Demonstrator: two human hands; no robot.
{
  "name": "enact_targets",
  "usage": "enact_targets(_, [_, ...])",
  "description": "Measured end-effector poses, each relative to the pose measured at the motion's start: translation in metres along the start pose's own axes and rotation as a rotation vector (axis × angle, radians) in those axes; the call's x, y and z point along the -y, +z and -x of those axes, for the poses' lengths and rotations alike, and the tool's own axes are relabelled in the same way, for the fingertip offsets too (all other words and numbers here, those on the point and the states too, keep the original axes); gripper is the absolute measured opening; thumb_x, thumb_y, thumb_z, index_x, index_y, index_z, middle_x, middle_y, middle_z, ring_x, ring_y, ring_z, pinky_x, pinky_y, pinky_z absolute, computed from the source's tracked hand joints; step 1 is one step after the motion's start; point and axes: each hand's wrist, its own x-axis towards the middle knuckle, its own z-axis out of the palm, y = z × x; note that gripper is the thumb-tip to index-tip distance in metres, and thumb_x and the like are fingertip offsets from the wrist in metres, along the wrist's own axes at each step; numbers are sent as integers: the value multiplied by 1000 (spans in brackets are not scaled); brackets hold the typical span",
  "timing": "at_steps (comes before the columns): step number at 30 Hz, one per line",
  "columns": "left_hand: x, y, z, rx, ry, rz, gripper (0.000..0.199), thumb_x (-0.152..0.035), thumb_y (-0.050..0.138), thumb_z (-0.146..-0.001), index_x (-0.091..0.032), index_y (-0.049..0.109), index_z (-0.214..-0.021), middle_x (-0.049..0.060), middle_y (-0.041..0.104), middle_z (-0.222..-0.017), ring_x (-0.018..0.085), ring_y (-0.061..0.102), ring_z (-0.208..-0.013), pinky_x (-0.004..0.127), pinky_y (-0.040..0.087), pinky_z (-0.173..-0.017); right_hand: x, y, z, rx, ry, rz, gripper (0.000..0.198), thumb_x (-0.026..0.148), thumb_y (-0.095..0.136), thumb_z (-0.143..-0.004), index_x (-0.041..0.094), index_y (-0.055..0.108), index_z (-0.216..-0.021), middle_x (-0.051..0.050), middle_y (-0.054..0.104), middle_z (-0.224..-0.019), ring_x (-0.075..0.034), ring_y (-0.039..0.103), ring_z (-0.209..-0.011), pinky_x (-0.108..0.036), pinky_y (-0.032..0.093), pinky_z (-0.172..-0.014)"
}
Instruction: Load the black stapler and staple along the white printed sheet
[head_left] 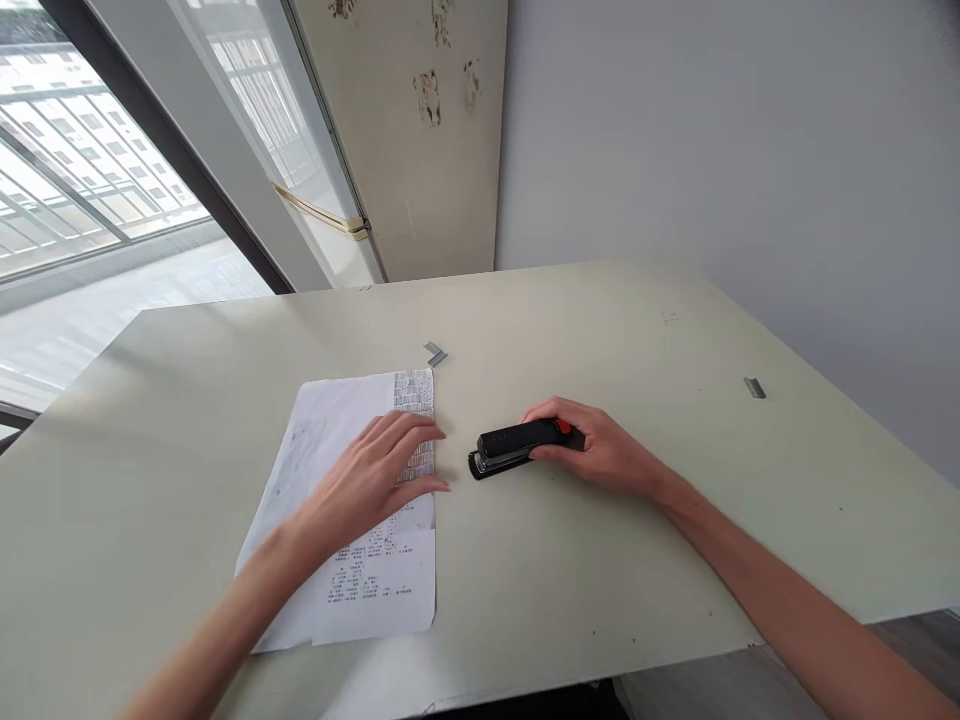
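Note:
My right hand is closed round the rear of a black stapler with a red spot near its back end. The stapler's front points left, toward the paper, and is apart from its edge. Over the printed sheets of paper lies my left hand, fingers stretched out and thumb apart, with nothing held. Its fingertips reach just past the right edge of the paper. Part of the paper's print, including a dense block of marks at its upper right, is hidden under that hand.
Two short strips of staples lie just beyond the paper's top right corner. Another staple strip is far right on the pale table. A wall, a stained cabinet side and a window stand behind.

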Motion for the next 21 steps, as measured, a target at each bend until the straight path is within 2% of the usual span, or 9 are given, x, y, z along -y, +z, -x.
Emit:
enact_targets(4, [-8, -15, 74, 32, -117, -36, 49, -54, 54, -107, -29, 54, -149, 8, 54, -159, 33, 46, -149, 52, 46, -117, -1, -1, 1, -7, -4, 26, 29, 53, 68, -97, 29, 68, -114, -4, 74, -115, -21, 63, -89, -36, 50, -75])
enact_targets(7, [-25, -11, 122, 51, -147, -132, 72, -65, 49, -105, -28, 36, -165, 10, 40, -169, 37, 34, -157, 59, 40, -121, -4, 0, 0, -7, -36, 24, 28, 52, 70, -96, 28, 69, -112, -5, 73, -120, -23, 65, -96, -36, 51, -77])
enact_targets(10, [-49, 0, 148, 97, -138, -257, 99, -77, 54, -95, -21, 23, -170, 14, 35, -171, 41, 28, -159, 61, 31, -126, -7, 1, 0, 4, -61, 12, 27, 49, 72, -95, 28, 69, -111, -7, 71, -127, -25, 66, -108, -37, 53, -81])
enact_targets(13, [-72, 5, 158, 80, -141, -349, 106, -81, 56, -90, -20, 23, -171, 13, 36, -170, 40, 30, -158, 56, 38, -124, -8, 2, 1, 7, -71, 24, 26, 48, 74, -94, 28, 69, -111, -8, 70, -130, -27, 66, -112, -39, 54, -85])
enact_targets(15, [-81, 3, 162, 74, -139, -389, 94, -72, 56, -96, -22, 26, -170, 10, 39, -169, 38, 35, -157, 51, 44, -120, -8, 3, 1, -5, -84, 41, 25, 47, 74, -94, 28, 69, -111, -8, 70, -129, -27, 66, -114, -40, 54, -89])
enact_targets(18, [-86, -1, 169, 71, -103, -379, 67, -41, 50, -106, -26, 31, -169, 3, 44, -167, 32, 42, -154, 43, 50, -115, -8, 2, 1, -10, -96, 61, 24, 46, 74, -94, 28, 69, -111, -8, 70, -128, -27, 67, -114, -41, 53, -91])
enact_targets(21, [-83, -1, 169, 51, -94, -312, 70, -22, 47, -99, -28, 34, -168, -1, 48, -163, 28, 50, -149, 38, 54, -111, -11, -2, -3, -3, -84, 77, 25, 46, 73, -95, 29, 69, -112, -7, 71, -127, -27, 68, -111, -41, 53, -89])
